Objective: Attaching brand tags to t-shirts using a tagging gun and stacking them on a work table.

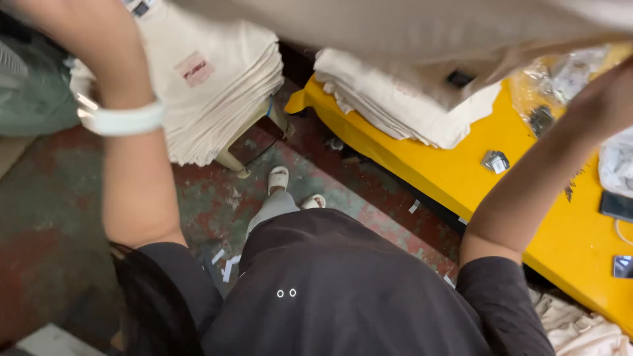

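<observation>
Head view: both arms are raised. The right hand [603, 99] meets the lower edge of a beige cloth [409, 26] stretched across the top; how far it is closed I cannot tell. The left hand is out of view above a white wristband [122, 120]. A folded cloth stack [389, 99] lies at the yellow table's [461, 178] near corner.

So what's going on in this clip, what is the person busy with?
A person in a dark shirt stands with both arms raised, holding a large cream cloth stretched across the top of the view. The right hand meets the cloth's edge; the left hand is out of frame above the white wristband. Folded cream stacks sit on a stool and on the yellow table.
</observation>
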